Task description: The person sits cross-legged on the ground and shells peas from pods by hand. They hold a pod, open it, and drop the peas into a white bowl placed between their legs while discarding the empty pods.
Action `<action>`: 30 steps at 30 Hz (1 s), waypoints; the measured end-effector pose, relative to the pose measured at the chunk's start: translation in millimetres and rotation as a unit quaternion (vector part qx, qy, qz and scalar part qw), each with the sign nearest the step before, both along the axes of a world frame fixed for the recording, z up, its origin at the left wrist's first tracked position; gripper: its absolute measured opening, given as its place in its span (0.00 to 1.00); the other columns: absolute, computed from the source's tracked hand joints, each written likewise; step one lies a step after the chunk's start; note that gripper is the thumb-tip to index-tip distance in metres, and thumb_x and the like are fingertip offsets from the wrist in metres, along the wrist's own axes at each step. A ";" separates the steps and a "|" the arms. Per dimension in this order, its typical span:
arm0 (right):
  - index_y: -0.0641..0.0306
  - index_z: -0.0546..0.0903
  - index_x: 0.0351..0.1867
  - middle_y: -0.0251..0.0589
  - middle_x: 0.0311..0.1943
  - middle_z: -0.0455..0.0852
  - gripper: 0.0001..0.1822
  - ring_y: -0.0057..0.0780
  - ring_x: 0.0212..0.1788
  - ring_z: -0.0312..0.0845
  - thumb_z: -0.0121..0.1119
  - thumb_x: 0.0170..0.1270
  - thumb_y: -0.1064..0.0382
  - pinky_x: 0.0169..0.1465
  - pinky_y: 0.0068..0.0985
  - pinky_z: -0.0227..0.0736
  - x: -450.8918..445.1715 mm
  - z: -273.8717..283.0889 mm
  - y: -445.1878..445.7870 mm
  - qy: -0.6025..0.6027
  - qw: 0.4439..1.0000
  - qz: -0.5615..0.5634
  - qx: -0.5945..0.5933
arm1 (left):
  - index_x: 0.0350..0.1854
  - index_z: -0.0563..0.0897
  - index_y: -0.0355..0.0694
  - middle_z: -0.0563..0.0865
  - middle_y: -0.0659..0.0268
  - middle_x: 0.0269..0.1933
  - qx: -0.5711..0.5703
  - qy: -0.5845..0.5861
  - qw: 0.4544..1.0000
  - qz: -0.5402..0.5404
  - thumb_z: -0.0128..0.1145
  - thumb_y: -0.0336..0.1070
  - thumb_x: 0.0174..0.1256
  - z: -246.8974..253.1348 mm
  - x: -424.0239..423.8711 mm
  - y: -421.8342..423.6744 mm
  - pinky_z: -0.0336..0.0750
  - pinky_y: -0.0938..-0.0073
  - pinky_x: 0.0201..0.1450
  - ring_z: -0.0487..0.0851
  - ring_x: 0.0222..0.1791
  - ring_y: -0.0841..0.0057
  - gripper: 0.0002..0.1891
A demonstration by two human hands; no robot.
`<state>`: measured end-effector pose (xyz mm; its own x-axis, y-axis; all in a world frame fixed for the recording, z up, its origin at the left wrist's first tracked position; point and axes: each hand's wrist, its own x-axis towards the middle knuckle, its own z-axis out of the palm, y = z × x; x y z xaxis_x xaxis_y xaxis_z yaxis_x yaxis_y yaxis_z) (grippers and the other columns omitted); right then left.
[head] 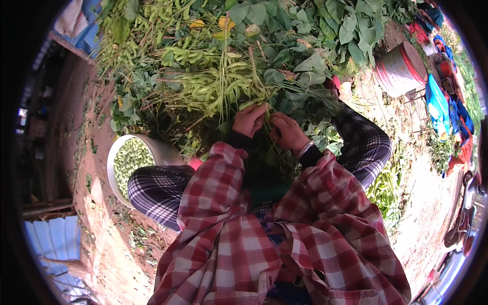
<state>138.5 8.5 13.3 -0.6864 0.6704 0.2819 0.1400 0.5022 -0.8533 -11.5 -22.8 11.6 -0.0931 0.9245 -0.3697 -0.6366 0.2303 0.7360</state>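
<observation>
In the middle of the head view, my left hand (249, 119) pinches a green bean pod (248, 104) beside the heap. Close on its right, my right hand (289, 131) has its fingers curled at a small green pod (267, 114) between the two hands; thin stems hang below. Whether the right fingers grip that pod or a stem cannot be told. Cut bean plants with clusters of plump green pods (213, 85) lie piled just beyond both hands, with broad green leaves (316, 65) to the right. A white bucket (111, 167) of shelled green beans (133, 158) stands by my left knee.
An upturned or tilted white bucket with red bands (394, 72) sits at the upper right, near a metal frame (415, 110) and blue cloth or plastic (436, 103). More green pods (387, 190) lie on the ground beyond my right knee. A motorcycle (463, 213) stands at the far right.
</observation>
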 end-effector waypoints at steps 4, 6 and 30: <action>0.54 0.70 0.40 0.31 0.19 0.70 0.08 0.16 0.10 0.55 0.39 0.66 0.59 0.12 0.14 0.47 2.4 44.3 -6.8 0.060 0.794 -0.025 -0.605 | 0.31 0.77 0.35 0.68 0.72 0.15 0.064 -0.092 0.991 -0.078 0.50 0.37 0.64 4.2 -8.9 4.9 0.51 0.88 0.13 0.60 0.10 0.88 0.10; 0.52 0.69 0.39 0.30 0.18 0.68 0.07 0.14 0.09 0.51 0.39 0.67 0.57 0.11 0.14 0.42 1.9 47.3 -7.9 0.070 0.785 -0.022 -0.615 | 0.32 0.76 0.35 0.68 0.72 0.16 0.076 -0.122 0.983 -0.117 0.48 0.39 0.65 1.2 -11.2 8.0 0.51 0.88 0.13 0.59 0.10 0.88 0.12; 0.66 0.75 0.42 0.33 0.23 0.76 0.12 0.14 0.25 0.69 0.55 0.59 0.62 0.28 0.15 0.65 -40.3 -21.3 -3.9 0.107 0.945 -0.168 -0.259 | 0.41 0.78 0.32 0.76 0.70 0.27 -0.002 -0.029 1.000 -0.004 0.44 0.35 0.62 -4.4 -3.2 8.4 0.58 0.87 0.15 0.68 0.18 0.87 0.13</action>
